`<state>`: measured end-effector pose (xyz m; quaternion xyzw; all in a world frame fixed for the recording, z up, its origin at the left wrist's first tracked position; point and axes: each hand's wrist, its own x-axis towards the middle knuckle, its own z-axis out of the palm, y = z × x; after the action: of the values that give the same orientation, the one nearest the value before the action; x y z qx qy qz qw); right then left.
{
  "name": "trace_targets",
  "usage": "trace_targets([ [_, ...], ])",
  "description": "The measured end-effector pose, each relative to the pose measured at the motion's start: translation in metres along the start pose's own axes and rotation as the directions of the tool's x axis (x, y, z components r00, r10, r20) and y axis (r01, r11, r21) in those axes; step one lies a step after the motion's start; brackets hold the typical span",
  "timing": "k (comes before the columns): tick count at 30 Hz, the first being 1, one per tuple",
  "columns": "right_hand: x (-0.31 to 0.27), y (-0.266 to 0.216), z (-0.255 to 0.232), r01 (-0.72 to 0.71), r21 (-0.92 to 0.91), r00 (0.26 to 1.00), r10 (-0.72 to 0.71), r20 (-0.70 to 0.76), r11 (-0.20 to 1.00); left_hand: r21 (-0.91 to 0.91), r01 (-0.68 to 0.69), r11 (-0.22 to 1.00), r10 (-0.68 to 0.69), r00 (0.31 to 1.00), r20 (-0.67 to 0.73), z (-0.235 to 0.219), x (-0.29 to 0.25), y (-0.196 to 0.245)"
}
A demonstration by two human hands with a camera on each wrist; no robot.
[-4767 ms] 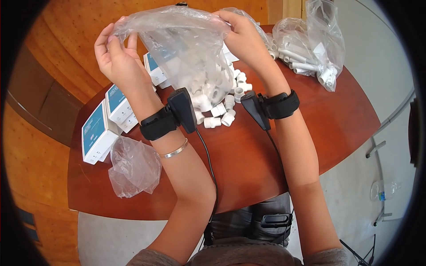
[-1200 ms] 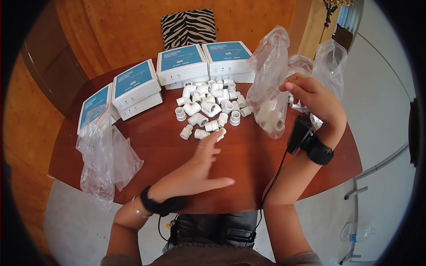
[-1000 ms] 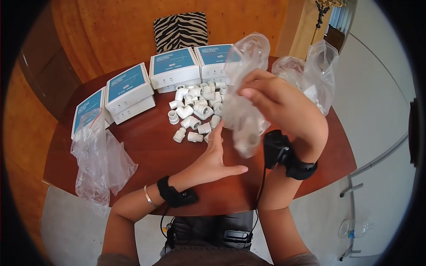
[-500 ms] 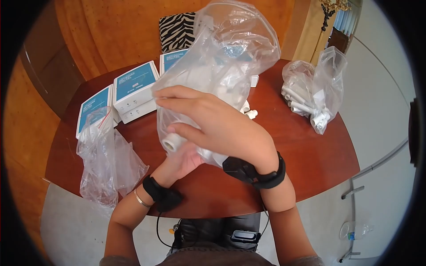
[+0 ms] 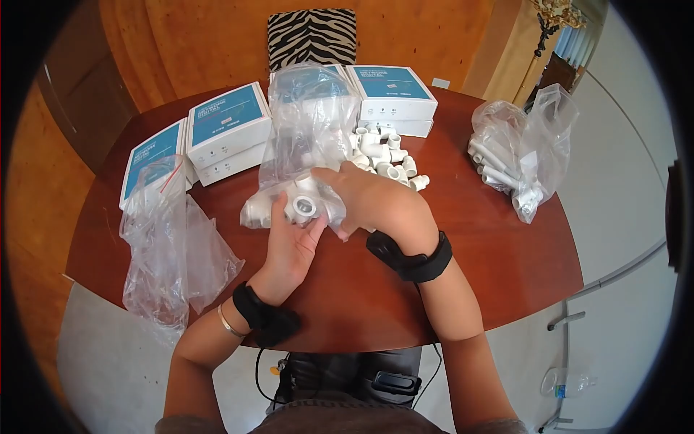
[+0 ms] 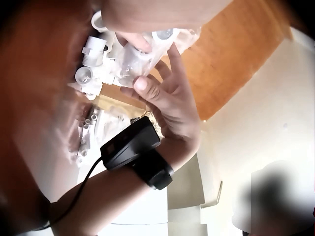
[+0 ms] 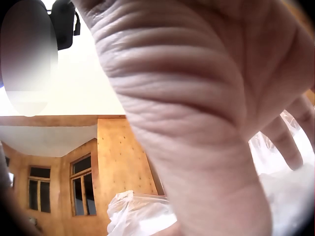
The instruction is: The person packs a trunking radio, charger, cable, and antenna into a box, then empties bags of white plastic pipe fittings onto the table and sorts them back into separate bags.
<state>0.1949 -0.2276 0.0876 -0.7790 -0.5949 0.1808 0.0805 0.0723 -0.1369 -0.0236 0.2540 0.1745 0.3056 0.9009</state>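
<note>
In the head view, a clear plastic bag (image 5: 303, 141) stands over the middle of the table, with white pipe fittings (image 5: 302, 207) bunched in its lower end. My left hand (image 5: 291, 249) grips that end from the near side, fingers and thumb around the fittings. From the right my right hand (image 5: 383, 200) holds the bag's side, its back toward the head camera. The left wrist view has the right hand (image 6: 172, 101) with the thumb on one side of the plastic and fingers on the other. Loose white elbows and couplings (image 5: 394, 155) lie behind the right hand.
White-and-blue boxes (image 5: 228, 119) line the table's far side in stacks. Crumpled plastic bags (image 5: 170, 253) lie at the left, one hanging over the edge. Another bag of white pipes (image 5: 499, 170) rests on the right. A zebra-print chair (image 5: 312, 37) stands beyond the table.
Both hands held up a bag over the fittings at first; bags now lie at the left. My right hand has carried another filled bag from the right to the middle, where my left hand grips it.
</note>
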Motion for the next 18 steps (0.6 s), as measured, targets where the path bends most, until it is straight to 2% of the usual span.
trace_targets([
  [2, 0.003, 0.010, 0.005, 0.103, -0.010, 0.987, -0.104, -0.121, 0.995, 0.030, -0.010, 0.999, 0.009, 1.000, 0.028, 0.002, -0.004, 0.002],
  [4, 0.010, 0.022, 0.003, 0.133, -0.011, 0.977, -0.133, -0.164, 0.991, 0.206, -0.013, 0.978, -0.014, 0.992, 0.128, 0.002, -0.004, 0.005],
  [5, 0.010, 0.025, 0.000, 0.159, -0.012, 0.965, -0.158, -0.212, 0.987, 0.204, -0.014, 0.979, -0.011, 0.992, 0.123, 0.003, -0.004, 0.006],
  [7, 0.002, 0.030, -0.009, 0.102, 0.086, 0.975, -0.083, -0.204, 0.991, 0.253, -0.053, 0.966, -0.004, 0.976, 0.219, 0.006, -0.004, 0.007],
  [9, 0.002, 0.040, -0.014, 0.020, 0.129, 0.983, 0.004, -0.181, 0.991, 0.271, -0.054, 0.961, -0.012, 0.972, 0.237, 0.012, -0.005, 0.010],
  [10, -0.005, 0.033, -0.024, -0.063, 0.131, 0.990, 0.078, -0.115, 0.989, 0.267, -0.022, 0.963, -0.043, 0.971, 0.235, 0.013, -0.005, 0.010],
  [12, -0.018, 0.022, -0.033, -0.095, 0.108, 0.993, 0.101, -0.058, 0.990, 0.259, 0.011, 0.966, -0.073, 0.970, 0.233, 0.010, -0.003, 0.009],
  [13, -0.020, 0.019, -0.034, -0.123, 0.086, 0.992, 0.124, -0.005, 0.989, 0.189, 0.065, 0.980, -0.109, 0.967, 0.231, 0.006, -0.001, 0.008],
  [14, -0.019, 0.018, -0.033, -0.124, 0.084, 0.992, 0.125, -0.004, 0.989, 0.118, 0.119, 0.986, -0.144, 0.962, 0.232, 0.004, 0.000, 0.007],
  [17, -0.010, 0.020, -0.023, -0.094, 0.072, 0.994, 0.089, 0.069, 0.993, 0.088, 0.126, 0.988, -0.139, 0.976, 0.166, 0.011, -0.004, 0.007],
  [18, -0.007, 0.026, -0.011, -0.021, 0.029, 0.999, 0.022, -0.038, 0.999, 0.087, 0.126, 0.988, -0.139, 0.977, 0.165, 0.009, -0.002, 0.007],
])
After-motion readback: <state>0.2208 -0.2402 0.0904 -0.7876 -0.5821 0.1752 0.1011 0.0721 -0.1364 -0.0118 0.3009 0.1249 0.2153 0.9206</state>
